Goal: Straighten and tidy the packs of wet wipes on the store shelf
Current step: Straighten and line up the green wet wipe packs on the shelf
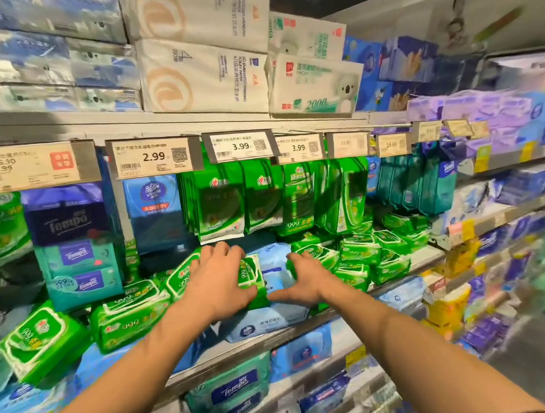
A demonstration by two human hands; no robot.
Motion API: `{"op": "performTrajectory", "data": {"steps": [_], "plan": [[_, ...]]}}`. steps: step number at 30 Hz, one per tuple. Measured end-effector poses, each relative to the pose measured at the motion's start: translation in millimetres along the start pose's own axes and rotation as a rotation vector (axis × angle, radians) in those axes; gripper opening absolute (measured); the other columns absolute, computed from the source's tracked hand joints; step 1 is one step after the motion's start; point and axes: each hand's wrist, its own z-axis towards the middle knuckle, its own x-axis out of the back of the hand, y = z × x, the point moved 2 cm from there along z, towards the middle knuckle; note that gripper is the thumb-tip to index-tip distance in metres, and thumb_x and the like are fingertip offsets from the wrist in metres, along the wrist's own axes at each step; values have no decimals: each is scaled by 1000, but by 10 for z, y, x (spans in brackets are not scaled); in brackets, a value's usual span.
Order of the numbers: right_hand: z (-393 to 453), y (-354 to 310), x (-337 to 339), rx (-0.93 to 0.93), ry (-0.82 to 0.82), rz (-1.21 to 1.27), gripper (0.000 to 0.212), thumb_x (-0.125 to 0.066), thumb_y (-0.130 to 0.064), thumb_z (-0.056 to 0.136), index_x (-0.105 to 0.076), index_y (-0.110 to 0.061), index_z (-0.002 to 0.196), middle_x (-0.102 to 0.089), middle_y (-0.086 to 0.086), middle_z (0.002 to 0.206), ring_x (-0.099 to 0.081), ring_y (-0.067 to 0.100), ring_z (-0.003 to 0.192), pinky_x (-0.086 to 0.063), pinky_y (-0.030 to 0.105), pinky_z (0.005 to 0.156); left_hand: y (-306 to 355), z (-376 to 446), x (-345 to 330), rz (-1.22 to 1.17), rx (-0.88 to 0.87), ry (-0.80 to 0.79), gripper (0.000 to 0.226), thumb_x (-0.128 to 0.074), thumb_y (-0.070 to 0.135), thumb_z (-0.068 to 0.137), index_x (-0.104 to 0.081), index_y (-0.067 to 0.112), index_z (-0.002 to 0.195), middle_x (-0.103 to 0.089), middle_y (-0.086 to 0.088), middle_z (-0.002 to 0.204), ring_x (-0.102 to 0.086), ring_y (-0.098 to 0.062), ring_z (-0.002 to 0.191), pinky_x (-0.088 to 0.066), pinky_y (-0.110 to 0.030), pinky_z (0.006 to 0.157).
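Note:
Green wet-wipe packs lie jumbled along the middle shelf (pixel 312 325). My left hand (pixel 220 278) lies spread over a green pack (pixel 250 276) at the centre, fingers reaching across its top. My right hand (pixel 306 279) is just to the right, thumb out, fingers against another green pack (pixel 324 256). Between the two hands stands a light blue pack (pixel 276 267). A tilted green pack (pixel 42 341) sits at the far left, and another green pack (pixel 130 314) lies flat beside it.
Green pouches (pixel 218 205) hang from hooks above under price tags (pixel 153 157). Tempo packs (pixel 77 249) stand stacked at left. Tissue bales (pixel 202 75) fill the top shelf. Blue packs (pixel 301 352) and a Tempo pack (pixel 231 391) sit on lower shelves. The aisle runs off to the right.

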Motion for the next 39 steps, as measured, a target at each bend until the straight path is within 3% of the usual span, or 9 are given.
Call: {"op": "performTrajectory", "data": {"steps": [5, 11, 14, 20, 24, 29, 32, 35, 39], "plan": [[91, 653, 226, 59, 35, -15, 106, -80, -59, 66, -32, -11, 148, -36, 18, 147, -37, 33, 135, -34, 38, 112, 570, 245, -190, -10, -46, -61, 54, -63, 54, 75, -51, 27, 120, -51, -1, 122, -47, -27, 116, -40, -39, 94], [501, 1830, 581, 153, 82, -138, 69, -79, -49, 71, -57, -15, 127, -44, 13, 134, -43, 31, 126, -37, 34, 107, 1383, 739, -747, -10, -53, -111, 51, -66, 51, 73, -55, 23, 115, -57, -5, 119, -51, -28, 116, -43, -40, 97], [803, 2450, 721, 250, 164, -179, 53, -80, -49, 69, -63, -20, 111, -49, 9, 125, -45, 31, 121, -38, 34, 103, 1843, 969, -1101, -11, 44, -91, 52, -65, 51, 75, -55, 25, 118, -56, -4, 122, -48, -27, 119, -40, -42, 99], [1112, 3016, 897, 535, 118, -78, 48, -79, -44, 70, -50, -22, 102, -43, -1, 108, -40, 21, 104, -39, 35, 90, 2589, 1389, -1379, 20, 249, -211, 52, -66, 54, 74, -56, 28, 118, -52, -2, 128, -41, -28, 125, -27, -52, 108], [1289, 3193, 1008, 574, 62, -7, 53, -79, -48, 70, -47, -22, 104, -43, 0, 112, -39, 20, 107, -40, 37, 89, 2818, 1593, -1326, 26, 346, -228, 52, -66, 53, 76, -55, 27, 120, -52, 0, 129, -42, -26, 125, -26, -55, 107], [1467, 3622, 1135, 455, -11, 151, 51, -75, -45, 76, -50, -18, 112, -43, 3, 123, -38, 20, 117, -37, 34, 96, 2931, 1694, -1368, 75, 371, -232, 47, -65, 57, 77, -57, 27, 112, -56, 1, 125, -47, -25, 119, -32, -52, 105], [1649, 3922, 1207, 272, 58, 35, 49, -66, -47, 82, -53, -12, 114, -46, 12, 126, -43, 31, 120, -41, 38, 96, 2982, 1722, -1414, 79, 355, -230, 43, -64, 56, 78, -58, 29, 111, -56, 1, 124, -48, -26, 119, -33, -50, 105], [1729, 4048, 1185, 52, 49, -80, 64, -60, -56, 85, -50, -7, 125, -42, 19, 135, -42, 40, 124, -43, 44, 96, 3004, 1756, -1440, 85, 334, -246, 42, -64, 53, 78, -58, 30, 112, -57, 1, 123, -50, -24, 119, -36, -48, 102], [1827, 3988, 1046, 12, -33, -119, 68, -61, -56, 85, -46, -11, 134, -37, 19, 141, -44, 39, 126, -45, 42, 98, 3029, 1806, -1461, 84, 306, -268, 44, -64, 54, 77, -58, 30, 114, -57, 1, 122, -50, -23, 118, -41, -47, 100]]}}
